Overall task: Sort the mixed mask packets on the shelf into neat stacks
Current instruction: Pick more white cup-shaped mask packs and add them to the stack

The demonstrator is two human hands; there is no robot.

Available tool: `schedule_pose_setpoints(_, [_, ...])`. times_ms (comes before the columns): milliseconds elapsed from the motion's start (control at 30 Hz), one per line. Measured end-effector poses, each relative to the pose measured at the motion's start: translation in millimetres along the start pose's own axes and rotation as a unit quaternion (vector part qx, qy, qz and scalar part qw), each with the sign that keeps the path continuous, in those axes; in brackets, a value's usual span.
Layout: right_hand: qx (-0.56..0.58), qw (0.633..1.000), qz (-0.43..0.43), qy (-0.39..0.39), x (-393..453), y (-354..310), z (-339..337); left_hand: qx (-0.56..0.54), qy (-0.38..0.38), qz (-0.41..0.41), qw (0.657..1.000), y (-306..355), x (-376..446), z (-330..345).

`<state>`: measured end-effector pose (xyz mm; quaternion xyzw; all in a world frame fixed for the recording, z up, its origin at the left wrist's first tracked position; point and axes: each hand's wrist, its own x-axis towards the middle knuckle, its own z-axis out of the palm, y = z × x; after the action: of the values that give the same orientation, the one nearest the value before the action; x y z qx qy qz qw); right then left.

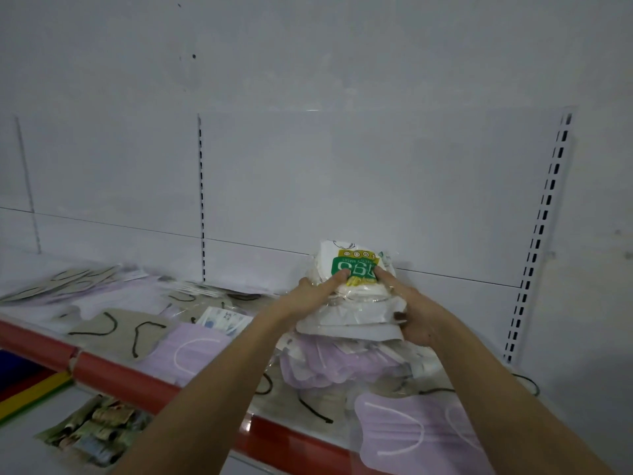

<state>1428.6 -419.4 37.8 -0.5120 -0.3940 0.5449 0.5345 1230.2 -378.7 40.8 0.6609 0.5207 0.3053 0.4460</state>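
Both hands closed on a stack of white mask packets [356,303] at the back right of the shelf [102,358]. The left hand [308,296] lay against the stack's left side, its forefinger stretched up onto the green-and-yellow label [354,267] of the top packet; the rest of its fingers curved round the edge. The right hand [411,317] held the right side in a closed grip — forefinger laid on the label, thumb tucked at the lower edge of the packets. The two fingertips sat near each other on the label, apart.

The stack rested on a heap of lilac mask packets [342,365], whose lower layers were crumpled and hard to tell apart. The print on the label appeared upside down and blurred. The palms were hidden behind the packets.

Both forearms reached forward and upward from the bottom of the view, converging on the stack, the left crossing over the shelf's red front rail [113,371].

Elsewhere on the shelf lay a beige mask with black ear loops [116,329], a lilac packet [191,351] beside it, a blue-printed packet [222,320], and another lilac packet [411,437] at the front right — partly cut off by the right forearm.
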Motion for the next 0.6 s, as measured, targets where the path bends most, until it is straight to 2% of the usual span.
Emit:
schedule_pose_setpoints(67, [0.001, 0.999, 0.015, -0.043, -8.1, -2.4, 3.6, 0.009, -0.014, -0.004, 1.000, -7.0, 24.0, 2.0])
schedule_pose_setpoints(133, [-0.009, 0.999, 0.008, -0.041, -8.8, 1.4, 4.0, 0.024, 0.000, 0.007, 1.000, -0.4, 13.4, 5.7])
schedule_pose_setpoints(300, [0.039, 0.997, -0.053, -0.031, -7.7, 17.7, 11.9, 0.095, 0.101, 0.044, 0.989, 11.7, -23.0, 14.0])
schedule_pose_setpoints(400, [0.062, 0.990, -0.117, -0.037, -11.6, 10.3, 11.4, 0.134, 0.146, 0.099, 0.975, 21.2, -33.5, 13.8])
schedule_pose_setpoints(500, [0.074, 0.980, -0.182, -0.028, -19.3, -1.0, 8.9, 0.120, 0.169, 0.153, 0.966, 28.3, -38.0, 15.6])
schedule_pose_setpoints(600, [0.112, 0.970, -0.213, -0.038, -32.1, -5.7, 4.7, 0.048, 0.157, 0.183, 0.969, 34.8, -47.0, 20.6])
